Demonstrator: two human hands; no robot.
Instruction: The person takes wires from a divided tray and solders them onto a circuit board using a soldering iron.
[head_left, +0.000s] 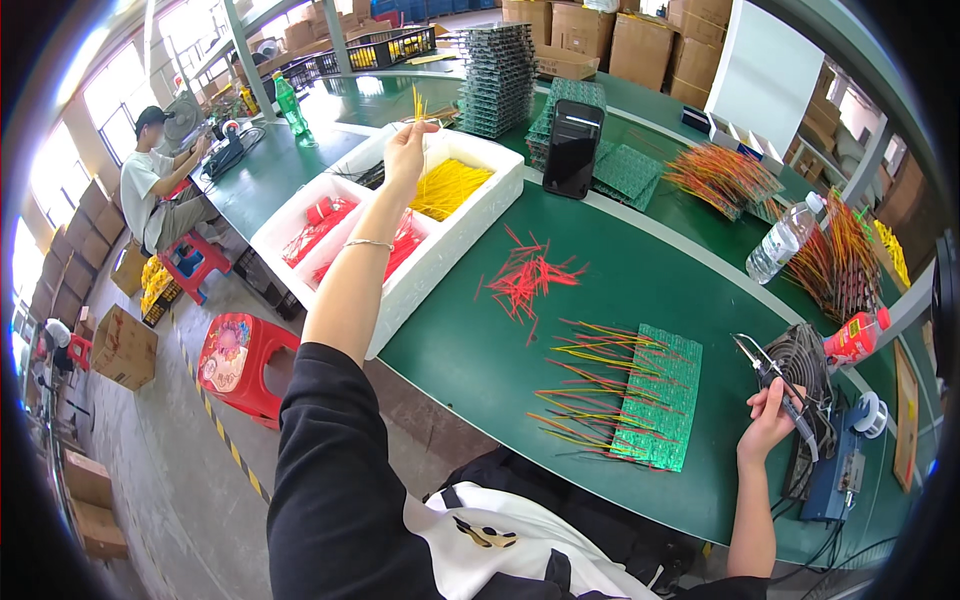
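My left hand (403, 160) is raised over the white foam box (455, 262), its fingers closed on a few thin yellow wires (419, 103) that stick up above them. In the box, yellow wires (452, 188) fill one compartment, red wires (318, 228) lie in others, and some dark ones are partly hidden by my arm. At the right, my right hand (766, 418) grips a black soldering iron (787, 400) with a metal tip, near a black fan. Between my arms lies a green circuit board panel (660, 400), red and yellow wires reaching out from its left side.
Loose red wires (530, 278) are heaped on the green table (450, 350). A phone (574, 150) stands behind them near stacked circuit boards (497, 80). Bottles (785, 240), a solder spool (872, 413) and wired boards stand rightward. A red stool (245, 365) and a seated person (160, 180) are leftward.
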